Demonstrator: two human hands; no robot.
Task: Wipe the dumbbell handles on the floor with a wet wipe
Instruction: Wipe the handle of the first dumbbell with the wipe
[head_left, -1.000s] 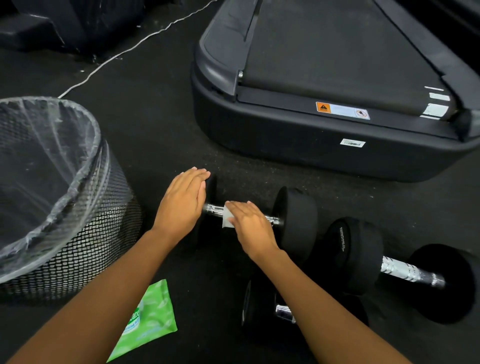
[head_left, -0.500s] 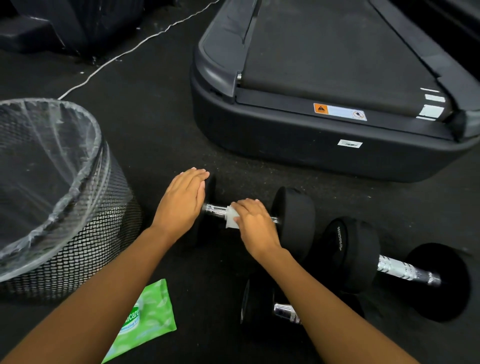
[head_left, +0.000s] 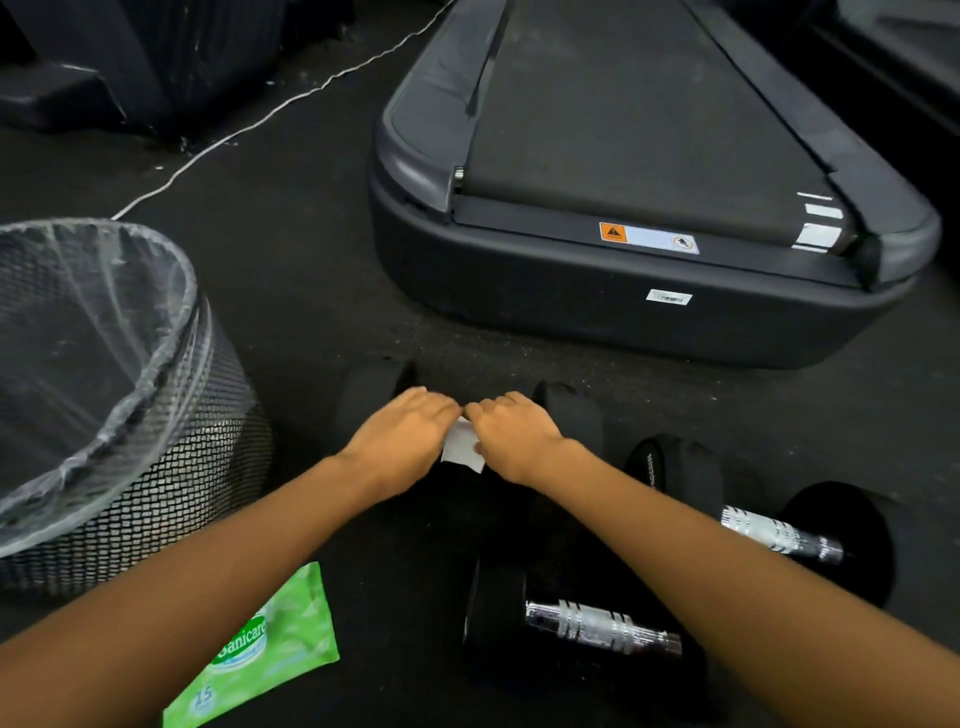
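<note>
White wet wipe (head_left: 461, 451), pinched by the right hand (head_left: 511, 434), is newly joined by the left hand (head_left: 402, 434), grip unclear, over the dumbbell (head_left: 571, 415) beneath them; wiping pauses, likely for refolding.

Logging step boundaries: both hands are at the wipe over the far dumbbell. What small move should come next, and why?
Probably carry the wet wipe in the right hand to the near dumbbell's bare handle. The left hand meets it at the wipe, and that chrome handle lies uncovered close by.
</note>
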